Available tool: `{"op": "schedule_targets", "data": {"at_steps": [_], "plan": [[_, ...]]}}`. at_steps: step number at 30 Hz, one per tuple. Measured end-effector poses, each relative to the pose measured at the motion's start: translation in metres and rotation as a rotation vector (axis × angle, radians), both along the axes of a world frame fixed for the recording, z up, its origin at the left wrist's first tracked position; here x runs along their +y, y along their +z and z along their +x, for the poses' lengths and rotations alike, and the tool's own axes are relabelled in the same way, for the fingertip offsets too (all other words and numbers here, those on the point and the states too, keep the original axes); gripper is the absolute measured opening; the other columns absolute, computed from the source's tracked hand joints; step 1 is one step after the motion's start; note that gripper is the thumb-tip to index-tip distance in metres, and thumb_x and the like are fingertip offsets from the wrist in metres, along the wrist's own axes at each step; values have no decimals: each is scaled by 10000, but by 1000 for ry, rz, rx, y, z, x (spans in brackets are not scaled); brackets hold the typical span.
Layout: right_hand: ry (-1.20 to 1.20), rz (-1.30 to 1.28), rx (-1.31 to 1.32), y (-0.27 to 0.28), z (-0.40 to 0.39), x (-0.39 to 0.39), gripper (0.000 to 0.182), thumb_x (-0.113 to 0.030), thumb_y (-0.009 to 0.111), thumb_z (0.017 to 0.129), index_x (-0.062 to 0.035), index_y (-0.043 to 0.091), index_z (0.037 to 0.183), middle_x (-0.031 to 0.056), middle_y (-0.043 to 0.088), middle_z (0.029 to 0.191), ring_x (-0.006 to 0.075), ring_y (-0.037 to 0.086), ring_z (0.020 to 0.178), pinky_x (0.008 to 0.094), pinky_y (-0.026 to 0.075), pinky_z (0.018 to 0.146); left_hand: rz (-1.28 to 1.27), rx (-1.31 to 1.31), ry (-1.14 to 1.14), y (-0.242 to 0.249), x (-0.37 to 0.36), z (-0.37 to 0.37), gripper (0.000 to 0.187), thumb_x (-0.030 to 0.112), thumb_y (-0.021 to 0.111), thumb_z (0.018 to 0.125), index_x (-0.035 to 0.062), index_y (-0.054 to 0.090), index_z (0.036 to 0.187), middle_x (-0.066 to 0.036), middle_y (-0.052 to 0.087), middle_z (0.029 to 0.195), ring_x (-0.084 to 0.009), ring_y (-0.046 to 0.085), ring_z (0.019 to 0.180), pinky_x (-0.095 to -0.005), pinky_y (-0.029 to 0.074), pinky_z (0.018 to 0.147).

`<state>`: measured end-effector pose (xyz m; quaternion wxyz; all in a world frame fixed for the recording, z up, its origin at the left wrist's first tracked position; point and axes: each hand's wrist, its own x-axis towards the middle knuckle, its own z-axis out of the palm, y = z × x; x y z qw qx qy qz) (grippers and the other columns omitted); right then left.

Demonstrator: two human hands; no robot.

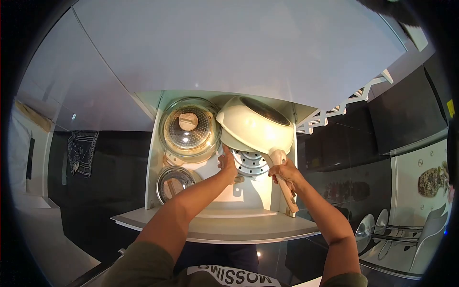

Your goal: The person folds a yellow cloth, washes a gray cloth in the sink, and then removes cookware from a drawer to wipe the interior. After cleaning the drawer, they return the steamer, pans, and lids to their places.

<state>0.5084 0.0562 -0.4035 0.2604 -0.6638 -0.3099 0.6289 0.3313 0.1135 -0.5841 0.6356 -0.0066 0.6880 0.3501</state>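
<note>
Head view, from the left: at the open drawer's (258,230) front corner, small lidded pot (173,185); behind it, big glass lid (190,128) just beside the rim of the tilted cream pan (256,126), at back right. Could chip if knocked by a leftward swing. Next, left hand (227,166), fingers near the pan's lower edge; cannot tell whether gripping or merely touching. Then perforated plate (252,164), partly under the pan, liable to scraping. Lastly, right hand (287,173), clamped on wooden handle (288,197); might lose control through off-centre weight twisting the grip.
</note>
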Motion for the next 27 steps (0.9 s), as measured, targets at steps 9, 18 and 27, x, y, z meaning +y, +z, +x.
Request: {"op": "schedule_targets", "data": {"at_steps": [9,18,27], "plan": [[89,-8,24,51,3,-5,346,80,560,619,42,473,952,100,530,654,161,516,488,279,433,394,56,233,-112,-78,-4,4,374,203,757,698,-32,572,924,-112,622,837,-244,630,686,-362,525,587],[104,-44,-3,152,17,-52,556,96,569,545,-7,470,1082,119,538,720,168,534,520,270,422,402,179,145,-136,-87,-10,13,752,398,835,538,-113,554,1012,-194,535,1106,-246,578,924,-437,532,656],[-132,-44,-160,241,34,-144,633,126,632,492,-2,489,1096,114,572,724,168,554,519,272,437,412,30,277,-308,-49,-8,26,902,512,823,491,-26,489,1134,-121,484,1115,-249,515,968,-459,493,664]]}}
